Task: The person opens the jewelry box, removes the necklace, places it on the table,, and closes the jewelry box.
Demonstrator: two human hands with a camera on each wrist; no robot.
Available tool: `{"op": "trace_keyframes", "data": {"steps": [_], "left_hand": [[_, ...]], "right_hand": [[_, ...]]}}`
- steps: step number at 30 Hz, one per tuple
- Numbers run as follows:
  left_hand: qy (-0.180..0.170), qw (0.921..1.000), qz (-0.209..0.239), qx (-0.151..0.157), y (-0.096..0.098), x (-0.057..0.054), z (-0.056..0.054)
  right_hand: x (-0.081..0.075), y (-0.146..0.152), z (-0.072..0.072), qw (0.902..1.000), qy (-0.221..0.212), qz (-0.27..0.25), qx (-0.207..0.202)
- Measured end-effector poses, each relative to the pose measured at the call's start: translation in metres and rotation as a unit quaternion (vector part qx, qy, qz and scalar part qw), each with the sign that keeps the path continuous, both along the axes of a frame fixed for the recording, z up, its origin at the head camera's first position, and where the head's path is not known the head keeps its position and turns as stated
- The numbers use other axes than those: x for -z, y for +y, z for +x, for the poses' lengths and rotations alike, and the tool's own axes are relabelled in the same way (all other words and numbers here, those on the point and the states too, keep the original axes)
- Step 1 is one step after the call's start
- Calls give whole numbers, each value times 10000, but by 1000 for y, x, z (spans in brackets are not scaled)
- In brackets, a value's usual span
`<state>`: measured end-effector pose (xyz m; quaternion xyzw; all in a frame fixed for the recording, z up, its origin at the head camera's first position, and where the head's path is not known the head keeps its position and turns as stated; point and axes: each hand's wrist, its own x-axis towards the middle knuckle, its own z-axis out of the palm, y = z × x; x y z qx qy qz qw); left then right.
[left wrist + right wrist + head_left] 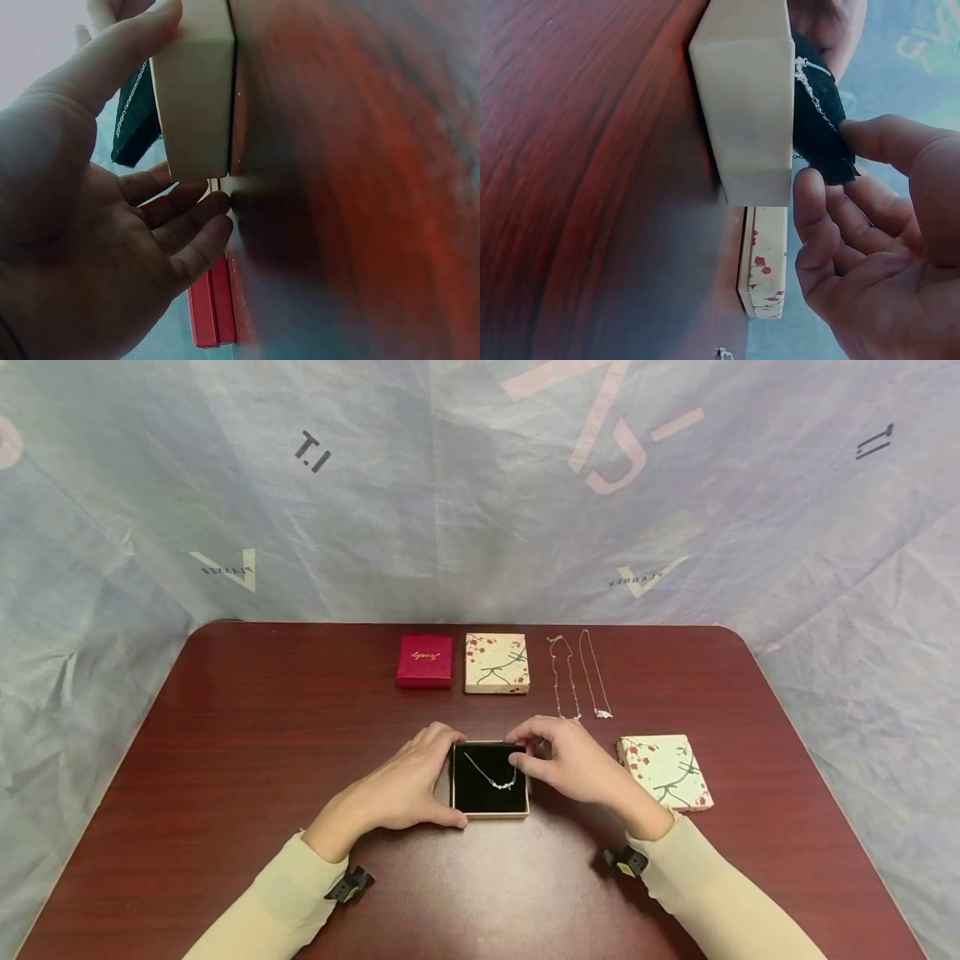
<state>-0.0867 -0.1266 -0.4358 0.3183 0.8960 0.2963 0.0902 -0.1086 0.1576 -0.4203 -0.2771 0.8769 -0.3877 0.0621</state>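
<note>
A cream jewelry box base [491,816] sits on the table in front of the person, with a black velvet pad [472,797] in it. Across the pad lies a silver necklace [501,787]. The left hand [408,781] grips the box's left side, thumb at the near corner and fingers toward the far one. At the far right corner, the right hand [566,760] pinches the pad between thumb and fingers. In the right wrist view the pad [821,142] is tilted, its edge raised above the box wall. The underside of the pad is mostly hidden.
A flowered lid [663,768] lies right of the box, partly behind the right forearm. Farther back are a red box [424,662], a flowered box [497,664] and two necklaces, one beaded [572,681] and one with a pendant [602,713]. Fabric hangs behind the table [225,760].
</note>
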Motion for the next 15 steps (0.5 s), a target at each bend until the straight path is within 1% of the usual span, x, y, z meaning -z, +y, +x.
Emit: {"op": "trace_keyframes", "data": {"steps": [5, 11, 15], "left_hand": [[-10, 10000, 22, -16, 0, 0, 0], [-27, 10000, 25, -28, 1, 0, 0], [-55, 9999, 86, -18, 1, 0, 1]], "right_hand": [[-1, -2, -1, 9997, -241, -85, -26], [-3, -3, -3, 9969, -672, -403, -14], [-4, -2, -5, 9951, -808, -573, 14]]}}
